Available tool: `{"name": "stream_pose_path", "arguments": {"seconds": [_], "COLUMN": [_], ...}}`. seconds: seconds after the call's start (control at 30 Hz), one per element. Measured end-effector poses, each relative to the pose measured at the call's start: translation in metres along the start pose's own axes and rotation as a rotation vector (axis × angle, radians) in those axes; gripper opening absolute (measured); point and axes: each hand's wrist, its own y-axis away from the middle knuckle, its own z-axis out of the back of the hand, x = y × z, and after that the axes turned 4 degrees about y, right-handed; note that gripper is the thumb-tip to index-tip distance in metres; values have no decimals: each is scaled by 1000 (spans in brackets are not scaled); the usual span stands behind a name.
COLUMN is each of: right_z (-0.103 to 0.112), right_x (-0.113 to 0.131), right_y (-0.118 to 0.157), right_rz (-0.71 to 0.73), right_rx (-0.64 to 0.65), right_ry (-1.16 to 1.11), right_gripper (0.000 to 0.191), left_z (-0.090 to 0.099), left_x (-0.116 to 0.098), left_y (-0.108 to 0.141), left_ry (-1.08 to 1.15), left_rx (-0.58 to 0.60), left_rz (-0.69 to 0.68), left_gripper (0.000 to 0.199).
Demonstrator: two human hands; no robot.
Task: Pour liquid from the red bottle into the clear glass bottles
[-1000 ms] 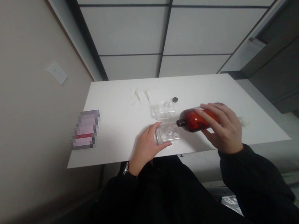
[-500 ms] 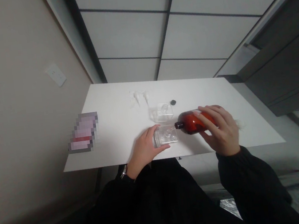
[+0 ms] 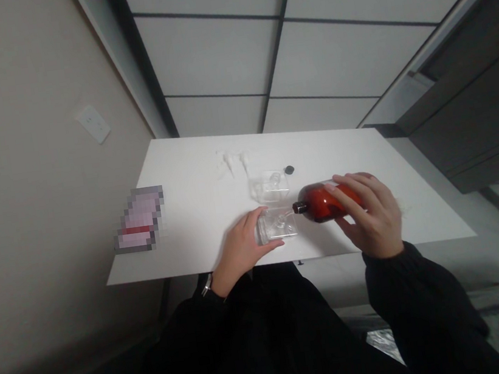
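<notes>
My right hand (image 3: 370,214) wraps round an amber bottle (image 3: 318,203) with a black neck, tipped nearly level with its mouth toward the left. A thin clear stream seems to run from that mouth into the round opening of a clear square bottle (image 3: 288,230). Around the left side of this clear bottle my left hand (image 3: 243,243) is closed, thumb and fingers on opposite sides, steadying it on the white table. Just behind stands a second clear square bottle (image 3: 260,195), apart from both hands. How full either clear bottle is, I cannot tell.
Two white nozzle-like pieces (image 3: 243,163) lie at the back of the table (image 3: 198,218). A small dark cap (image 3: 289,170) sits right of the second clear bottle. At the left edge is a pixelated pinkish object (image 3: 140,216). A wall with a socket (image 3: 94,124) borders the left.
My right hand and the amber bottle have shifted slightly to the right. My left hand and the clear bottles have stayed in place.
</notes>
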Motion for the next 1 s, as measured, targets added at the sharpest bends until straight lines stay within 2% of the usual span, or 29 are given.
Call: {"name": "stream_pose_path", "arguments": {"seconds": [0.4, 0.77, 1.0], "right_z": [3, 5, 7], "right_x": [-2, -4, -6], "right_y": [-3, -7, -8], "right_rz": [17, 54, 54], "right_rx": [-12, -41, -38], "right_ry": [9, 55, 47], "right_gripper": [94, 85, 89], "left_z": [0, -1, 1], "left_x": [1, 3, 1], "left_y": [0, 1, 1], "left_ry": [2, -5, -1], "left_rx": [3, 4, 9], "left_rz": [9, 13, 20], "left_gripper": [76, 75, 74]}}
